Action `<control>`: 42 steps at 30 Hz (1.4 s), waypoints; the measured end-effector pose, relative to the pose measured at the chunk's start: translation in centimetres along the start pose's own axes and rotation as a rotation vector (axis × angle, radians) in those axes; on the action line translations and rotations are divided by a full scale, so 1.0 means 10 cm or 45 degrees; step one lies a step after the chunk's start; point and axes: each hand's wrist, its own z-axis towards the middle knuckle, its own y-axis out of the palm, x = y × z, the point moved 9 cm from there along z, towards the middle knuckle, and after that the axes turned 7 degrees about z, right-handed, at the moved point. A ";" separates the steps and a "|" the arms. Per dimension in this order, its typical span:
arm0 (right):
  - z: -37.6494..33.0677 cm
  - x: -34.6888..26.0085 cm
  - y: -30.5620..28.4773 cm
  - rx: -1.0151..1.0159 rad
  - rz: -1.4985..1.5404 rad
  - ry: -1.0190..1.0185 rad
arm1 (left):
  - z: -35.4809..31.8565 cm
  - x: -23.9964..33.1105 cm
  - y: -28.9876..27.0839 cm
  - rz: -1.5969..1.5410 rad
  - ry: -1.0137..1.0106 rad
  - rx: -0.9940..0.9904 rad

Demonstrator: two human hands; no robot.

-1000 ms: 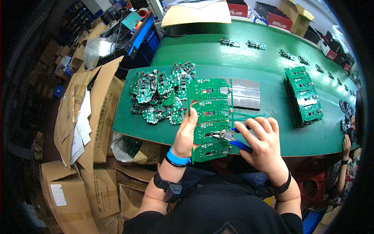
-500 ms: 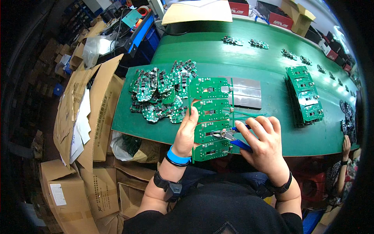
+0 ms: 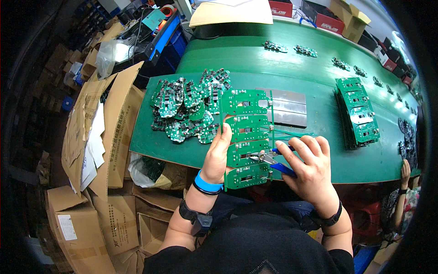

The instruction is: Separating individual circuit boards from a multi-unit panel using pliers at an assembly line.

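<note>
My left hand [image 3: 218,153] grips the left edge of a green circuit board panel [image 3: 248,124], made of several joined boards, and holds it up over the bench's near edge. Its thumb lies on the front; the other fingers are hidden behind. Blue-handled cutting pliers [image 3: 284,170] are in my right hand [image 3: 309,166], fingers bent round the handles. The metal jaws rest against the third board from the top, at a small part near its middle. Behind the panel's upper right lies a grey metal block [image 3: 290,108] with ridges.
Loose circuit boards [image 3: 182,102] are heaped at left on the green bench [image 3: 315,86]. A stack of board panels [image 3: 358,114] stands at right. Small boards [image 3: 305,51] line the far green surface. Cardboard boxes [image 3: 121,219] crowd the lower left. Another person's hand [image 3: 405,171] is at far right.
Both hands, the panel and the pliers keep nearly the same pose. The small boards on the far green surface have shifted slightly to the right.
</note>
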 end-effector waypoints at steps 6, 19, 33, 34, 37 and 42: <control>0.01 -0.01 0.00 0.001 -0.002 -0.001 | -0.01 0.01 -0.03 0.119 0.026 0.068; 0.01 0.01 0.01 -0.006 0.019 0.002 | 0.00 -0.04 -0.08 0.090 0.001 0.063; 0.04 -0.04 -0.01 0.059 -0.103 -0.114 | -0.01 0.06 -0.03 0.112 0.052 0.055; 0.04 -0.05 -0.02 0.077 -0.120 -0.132 | -0.01 0.02 -0.06 0.131 0.021 0.063; 0.01 -0.03 0.03 0.054 -0.103 -0.149 | 0.00 -0.03 -0.08 0.030 -0.013 0.037; -0.01 -0.02 0.07 0.083 -0.049 -0.127 | -0.01 0.01 -0.09 0.119 0.014 0.078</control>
